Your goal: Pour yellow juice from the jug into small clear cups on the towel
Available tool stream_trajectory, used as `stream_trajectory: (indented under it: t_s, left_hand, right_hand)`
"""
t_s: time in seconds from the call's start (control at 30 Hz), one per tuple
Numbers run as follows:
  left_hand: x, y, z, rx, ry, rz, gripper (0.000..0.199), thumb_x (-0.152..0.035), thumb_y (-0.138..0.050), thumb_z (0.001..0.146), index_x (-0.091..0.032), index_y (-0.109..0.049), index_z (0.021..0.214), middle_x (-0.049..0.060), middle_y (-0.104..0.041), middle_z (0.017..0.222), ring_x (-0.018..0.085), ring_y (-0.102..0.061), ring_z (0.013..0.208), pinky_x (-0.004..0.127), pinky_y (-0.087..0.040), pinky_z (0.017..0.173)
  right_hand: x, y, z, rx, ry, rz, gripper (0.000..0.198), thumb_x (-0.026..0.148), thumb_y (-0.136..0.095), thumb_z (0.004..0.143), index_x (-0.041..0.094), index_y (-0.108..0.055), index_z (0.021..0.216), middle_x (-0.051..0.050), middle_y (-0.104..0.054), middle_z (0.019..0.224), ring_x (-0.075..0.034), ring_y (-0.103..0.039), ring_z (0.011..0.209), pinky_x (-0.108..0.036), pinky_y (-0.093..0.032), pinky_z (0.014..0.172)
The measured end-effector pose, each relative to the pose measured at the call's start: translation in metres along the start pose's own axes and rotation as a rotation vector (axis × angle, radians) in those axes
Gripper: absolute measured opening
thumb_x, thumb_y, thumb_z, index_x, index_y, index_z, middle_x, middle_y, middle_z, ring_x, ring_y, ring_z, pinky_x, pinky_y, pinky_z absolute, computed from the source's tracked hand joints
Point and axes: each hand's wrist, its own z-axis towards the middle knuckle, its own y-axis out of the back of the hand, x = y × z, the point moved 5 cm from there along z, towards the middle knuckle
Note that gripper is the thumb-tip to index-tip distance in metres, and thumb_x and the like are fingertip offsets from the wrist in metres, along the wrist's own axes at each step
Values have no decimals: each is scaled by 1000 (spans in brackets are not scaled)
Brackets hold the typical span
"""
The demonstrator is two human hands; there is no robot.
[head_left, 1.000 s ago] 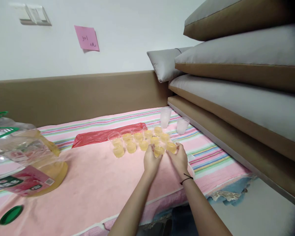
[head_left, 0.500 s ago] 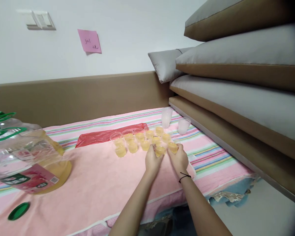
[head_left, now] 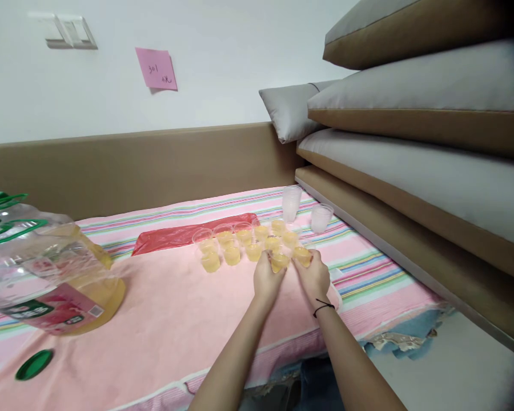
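My left hand (head_left: 265, 277) is closed around a clear plastic cup (head_left: 280, 262) of yellow drink, its fingers on the cup's left side. Close beside it, my right hand (head_left: 315, 277) grips another clear cup (head_left: 301, 256) with the same yellow drink, from the right. Both cups are at the front right of a cluster of several similar cups (head_left: 232, 256), which stand in rows on a pink cloth (head_left: 175, 319). Whether the held cups rest on the cloth or are slightly raised, I cannot tell. A black cord circles my right wrist.
Two large plastic bottles (head_left: 68, 279) holding yellow drink stand at left, with a green cap (head_left: 34, 365) in front. Behind the cups lie a red plastic bag (head_left: 163, 238), a taller stack of cups (head_left: 290, 205) and a shorter one (head_left: 321, 219). Stacked cushions (head_left: 411, 137) rise at right.
Both hands keep hold of their cups in almost the same place. The whole view has shifted very slightly; no cup has visibly changed position.
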Motion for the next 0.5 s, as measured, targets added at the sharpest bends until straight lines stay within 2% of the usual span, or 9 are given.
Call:
stream_trajectory:
  t_s: [0.3, 0.5]
  left_hand:
    - [0, 0, 0, 7, 8, -4, 36, -23, -68, 70, -21, -51, 101, 6, -68, 98, 21, -65, 90, 29, -47, 74]
    - [1, -1, 0, 9, 8, -2, 37, -23, -67, 70, -21, -50, 103, 6, -67, 100, 21, -65, 92, 29, -47, 75]
  right_hand:
    - [-6, -2, 4, -29, 52, 66, 42, 39, -70, 69, 22, -53, 104, -7, -70, 95, -26, -65, 82, -28, -40, 61]
    - [-9, -4, 7, -66, 96, 94, 31, 36, -67, 67, 21, -53, 91, -8, -66, 96, -27, -61, 91, -31, -42, 71]
